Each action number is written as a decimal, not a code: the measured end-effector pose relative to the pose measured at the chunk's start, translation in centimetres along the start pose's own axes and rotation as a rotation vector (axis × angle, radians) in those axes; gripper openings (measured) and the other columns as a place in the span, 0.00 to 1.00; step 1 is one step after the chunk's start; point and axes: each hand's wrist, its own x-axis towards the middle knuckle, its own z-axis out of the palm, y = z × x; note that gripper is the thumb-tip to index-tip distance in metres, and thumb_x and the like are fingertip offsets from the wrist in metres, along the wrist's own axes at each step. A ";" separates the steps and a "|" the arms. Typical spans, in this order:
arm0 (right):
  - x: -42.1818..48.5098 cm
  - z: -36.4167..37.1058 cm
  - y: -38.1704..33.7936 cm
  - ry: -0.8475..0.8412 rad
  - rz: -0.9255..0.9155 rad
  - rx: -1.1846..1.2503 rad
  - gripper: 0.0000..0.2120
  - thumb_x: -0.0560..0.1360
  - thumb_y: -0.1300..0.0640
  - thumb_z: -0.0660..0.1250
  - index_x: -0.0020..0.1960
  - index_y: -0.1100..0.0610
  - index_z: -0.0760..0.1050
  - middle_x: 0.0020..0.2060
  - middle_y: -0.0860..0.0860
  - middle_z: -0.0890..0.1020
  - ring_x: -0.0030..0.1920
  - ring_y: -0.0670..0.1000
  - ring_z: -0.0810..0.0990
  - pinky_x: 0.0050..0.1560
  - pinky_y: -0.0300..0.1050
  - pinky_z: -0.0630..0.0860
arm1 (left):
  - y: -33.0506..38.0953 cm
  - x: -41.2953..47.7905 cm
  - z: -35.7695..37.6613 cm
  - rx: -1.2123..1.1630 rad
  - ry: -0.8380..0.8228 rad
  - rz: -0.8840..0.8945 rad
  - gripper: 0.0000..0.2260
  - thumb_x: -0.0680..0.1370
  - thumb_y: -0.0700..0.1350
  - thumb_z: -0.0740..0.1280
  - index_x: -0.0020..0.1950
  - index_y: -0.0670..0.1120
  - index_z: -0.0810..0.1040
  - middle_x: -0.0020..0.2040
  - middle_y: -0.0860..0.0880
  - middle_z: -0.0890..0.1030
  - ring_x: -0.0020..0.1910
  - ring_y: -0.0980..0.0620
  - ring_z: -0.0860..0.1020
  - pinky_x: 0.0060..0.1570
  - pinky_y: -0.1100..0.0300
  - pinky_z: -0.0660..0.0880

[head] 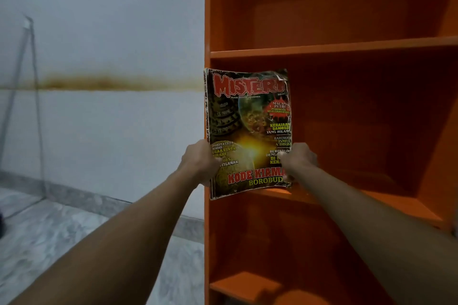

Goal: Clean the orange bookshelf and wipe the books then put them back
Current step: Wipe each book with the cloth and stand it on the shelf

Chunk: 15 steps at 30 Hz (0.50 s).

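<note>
our left hand (199, 161) grips the lower left edge of the magazine (249, 131), thumb on the cover and fingers wrapped behind the spine; our right hand (298, 160) pinches the lower right edge the same way, so both hands are closed on the one thing. we hold the magazine upright, cover towards us, at the left front of the orange bookshelf (347, 47), in front of the middle compartment; its bottom edge sits just about at the lip of that shelf board, and we cannot tell whether it touches the board. the cover is creased and its top right corner is torn and curled, so it looks limp and will likely sag if let go too early

the compartments we can see hold no other books, and no cloth is in view. beyond the shelf's left side are a pale wall (99, 32) with a brown stain band, a grey tiled floor (62, 230) and a thin metal frame leaning in the corner

we judge this to be the putting-back step. the next move calls for sliding the magazine inward and standing it against the left side panel, easing both grips off only once it leans steady
</note>
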 end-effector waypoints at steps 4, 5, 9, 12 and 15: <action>2.6 0.1 0.6 -0.102 0.037 0.154 0.11 0.79 0.58 0.66 0.58 0.62 0.73 0.44 0.55 0.77 0.42 0.57 0.82 0.33 0.46 0.81 | 0.5 0.7 1.9 0.024 0.128 -0.036 0.08 0.79 0.42 0.67 0.58 0.45 0.78 0.51 0.43 0.82 0.44 0.43 0.83 0.45 0.45 0.82; 3.3 0.3 0.7 -0.137 0.050 0.195 0.08 0.79 0.58 0.66 0.55 0.62 0.73 0.42 0.55 0.76 0.41 0.56 0.81 0.36 0.49 0.83 | 0.7 1.0 2.3 0.029 0.154 -0.046 0.08 0.79 0.42 0.67 0.58 0.45 0.78 0.51 0.43 0.83 0.44 0.43 0.83 0.45 0.45 0.82; 5.6 0.9 0.8 -0.299 0.102 0.348 0.08 0.80 0.58 0.64 0.53 0.63 0.74 0.40 0.58 0.79 0.36 0.55 0.81 0.41 0.52 0.83 | 1.4 2.0 3.2 0.029 0.229 -0.111 0.07 0.78 0.43 0.67 0.55 0.46 0.79 0.50 0.44 0.83 0.43 0.43 0.83 0.44 0.46 0.83; 6.6 1.5 0.4 -0.440 0.076 0.402 0.08 0.80 0.58 0.64 0.55 0.61 0.72 0.44 0.54 0.77 0.44 0.55 0.78 0.48 0.51 0.81 | 1.8 2.9 3.7 0.040 0.257 -0.148 0.06 0.78 0.43 0.67 0.55 0.47 0.79 0.49 0.44 0.83 0.43 0.43 0.84 0.43 0.45 0.83; 7.0 2.4 0.0 -0.537 0.025 0.425 0.07 0.78 0.57 0.68 0.50 0.58 0.70 0.49 0.54 0.76 0.51 0.55 0.76 0.53 0.52 0.78 | 2.3 3.8 4.2 0.041 0.265 -0.156 0.07 0.78 0.43 0.67 0.56 0.46 0.78 0.50 0.45 0.83 0.44 0.43 0.83 0.44 0.45 0.83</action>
